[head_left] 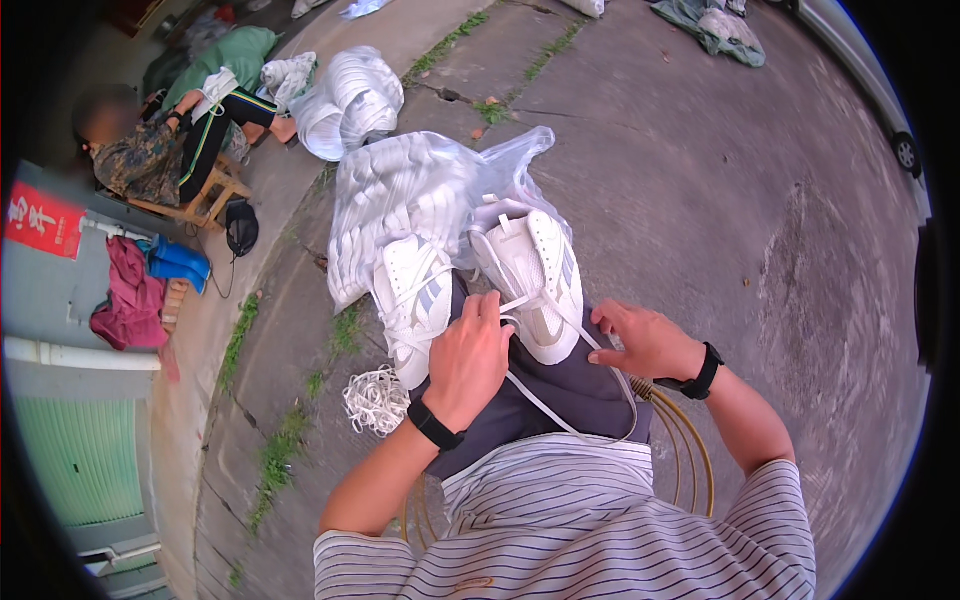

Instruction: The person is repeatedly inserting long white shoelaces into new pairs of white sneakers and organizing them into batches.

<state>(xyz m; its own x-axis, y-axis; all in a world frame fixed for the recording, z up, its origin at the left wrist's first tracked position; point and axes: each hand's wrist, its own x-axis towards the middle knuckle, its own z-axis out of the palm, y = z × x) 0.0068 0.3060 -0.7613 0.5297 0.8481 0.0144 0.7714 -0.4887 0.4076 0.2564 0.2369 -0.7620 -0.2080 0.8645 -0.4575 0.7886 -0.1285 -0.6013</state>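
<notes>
Two white lace-up sneakers lie on my lap, the left sneaker (408, 285) and the right sneaker (530, 270), both with grey-blue side marks. My left hand (468, 358) is closed in a pinch on a white shoelace (522, 300) at the right sneaker's lacing. Beside that sneaker's other edge is my right hand (645, 340), its fingers loosely curled and the thumb apart from them. The lace passes close by this thumb and loops slackly over my lap. Part of the left sneaker is hidden behind my left hand.
A tangled bundle of white laces (376, 402) lies left of my lap. Clear plastic bags of white shoe parts (400, 190) stand ahead. A seated person (150, 150) handles a white shoe piece at far left, near blue boots (180, 265). A vehicle (850, 60) stands far right.
</notes>
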